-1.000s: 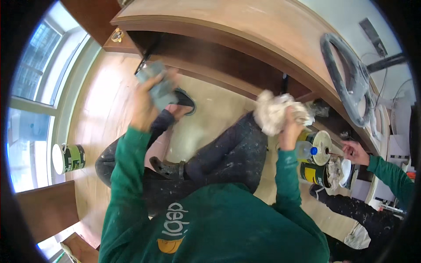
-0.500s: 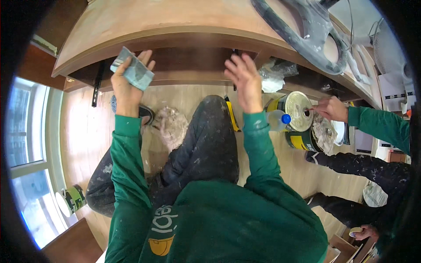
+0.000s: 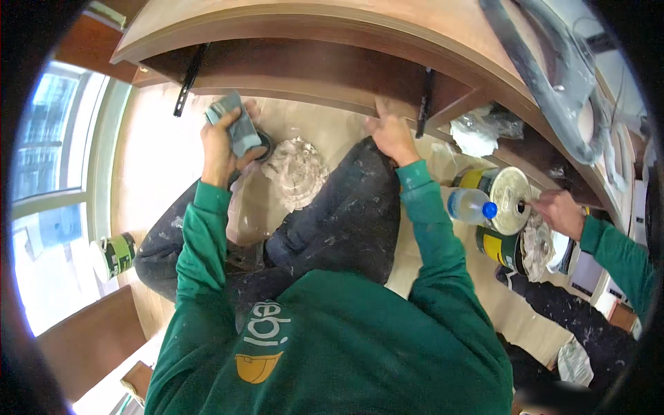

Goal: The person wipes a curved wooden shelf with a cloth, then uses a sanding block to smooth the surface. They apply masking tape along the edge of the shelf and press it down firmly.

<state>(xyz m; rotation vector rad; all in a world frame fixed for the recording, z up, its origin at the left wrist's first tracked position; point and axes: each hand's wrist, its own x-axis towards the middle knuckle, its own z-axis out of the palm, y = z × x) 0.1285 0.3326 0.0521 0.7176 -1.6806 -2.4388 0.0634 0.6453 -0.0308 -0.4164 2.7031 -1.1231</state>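
My left hand (image 3: 220, 149) is closed around a flat, grey-green rectangular pad (image 3: 234, 124), its thumb lying across the face. Whether it is folded sandpaper or a sponge, I cannot tell. Just past it is the edge of an open cabinet frame (image 3: 277, 66) with black drawer runners (image 3: 191, 79). My right hand (image 3: 395, 137) is over my raised knee, near the right-hand runner; its fingers are apart, slightly blurred, with nothing seen in them. A crumpled whitish cloth (image 3: 296, 171) lies on the floor between my legs.
At right, another person's hand (image 3: 559, 213) touches the lid of a large tin (image 3: 510, 197). A water bottle (image 3: 470, 206) is beside it. A dusty hose (image 3: 532, 76) lies on the cabinet top. A small tub (image 3: 114, 256) lies tipped near the window.
Both hands have come back from the cabinet edge toward me, the left still holding the pad. The right fingers are less spread. The view has shifted, and the cabinet sits higher in it.
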